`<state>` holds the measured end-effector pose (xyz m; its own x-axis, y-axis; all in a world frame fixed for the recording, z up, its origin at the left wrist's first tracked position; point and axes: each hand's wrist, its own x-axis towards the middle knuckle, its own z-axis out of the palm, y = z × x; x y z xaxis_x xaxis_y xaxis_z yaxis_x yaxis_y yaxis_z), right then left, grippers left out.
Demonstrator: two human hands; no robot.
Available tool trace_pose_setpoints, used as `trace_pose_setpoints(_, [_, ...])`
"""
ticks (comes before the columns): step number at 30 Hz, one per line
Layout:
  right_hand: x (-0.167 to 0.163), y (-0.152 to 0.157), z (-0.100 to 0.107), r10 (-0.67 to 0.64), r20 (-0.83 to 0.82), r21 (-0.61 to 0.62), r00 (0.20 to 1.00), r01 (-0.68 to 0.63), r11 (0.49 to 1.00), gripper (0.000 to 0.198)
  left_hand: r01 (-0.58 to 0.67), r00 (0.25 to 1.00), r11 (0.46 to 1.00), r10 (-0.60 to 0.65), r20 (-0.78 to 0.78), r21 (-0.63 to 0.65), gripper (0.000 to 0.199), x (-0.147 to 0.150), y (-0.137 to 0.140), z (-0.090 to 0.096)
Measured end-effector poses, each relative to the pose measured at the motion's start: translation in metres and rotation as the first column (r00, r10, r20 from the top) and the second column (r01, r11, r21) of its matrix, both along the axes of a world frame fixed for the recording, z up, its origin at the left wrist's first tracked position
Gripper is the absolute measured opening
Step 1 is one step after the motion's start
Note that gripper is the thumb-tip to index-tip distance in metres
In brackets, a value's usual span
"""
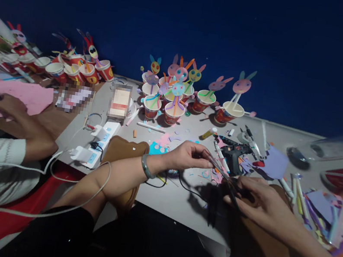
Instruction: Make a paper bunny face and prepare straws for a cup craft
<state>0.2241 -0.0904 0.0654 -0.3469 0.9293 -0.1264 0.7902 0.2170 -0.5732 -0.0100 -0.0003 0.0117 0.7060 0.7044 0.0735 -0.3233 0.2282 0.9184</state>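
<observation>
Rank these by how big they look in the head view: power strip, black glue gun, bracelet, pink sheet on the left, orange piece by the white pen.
1. Pink sheet
2. Power strip and black glue gun: too alike to rank
3. Bracelet
4. Orange piece

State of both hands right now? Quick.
Left hand: grip curled by the scissors' blades; can't tell whether it is shut on anything.
Right hand: closed, holding the scissors at the handle end.
</observation>
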Motion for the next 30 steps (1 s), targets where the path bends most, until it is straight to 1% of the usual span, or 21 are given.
trace_pose_setpoints(5, [0.001,0.000,-0.001,-0.014,-0.013,-0.010,1.000,0.014,1.000,0.055,0.005,1.000,1.000,-0.005,-0.003,0.019,0.040,0.000,0.000,-0.001])
trace_pose_setpoints(9, [0.001,-0.001,-0.001,-0.007,0.000,-0.009,1.000,0.007,1.000,0.056,-0.005,0.999,1.000,0.005,-0.039,-0.004,0.041,0.000,0.000,0.001])
trace_pose_setpoints(16, [0.007,0.000,-0.002,0.016,-0.011,0.004,1.000,-0.016,1.000,0.054,0.013,1.000,1.000,-0.013,0.018,-0.013,0.042,0.001,0.000,-0.001])
trace_pose_setpoints(23, [0.010,0.001,-0.002,0.034,0.005,0.006,0.999,-0.034,0.999,0.054,-0.004,1.000,0.998,0.003,-0.017,-0.057,0.046,0.002,-0.001,-0.001])
trace_pose_setpoints(30, [0.012,0.002,0.000,0.035,0.038,0.035,0.999,-0.036,0.999,0.056,-0.009,1.000,0.997,0.009,-0.001,-0.079,0.044,0.002,-0.001,0.000])
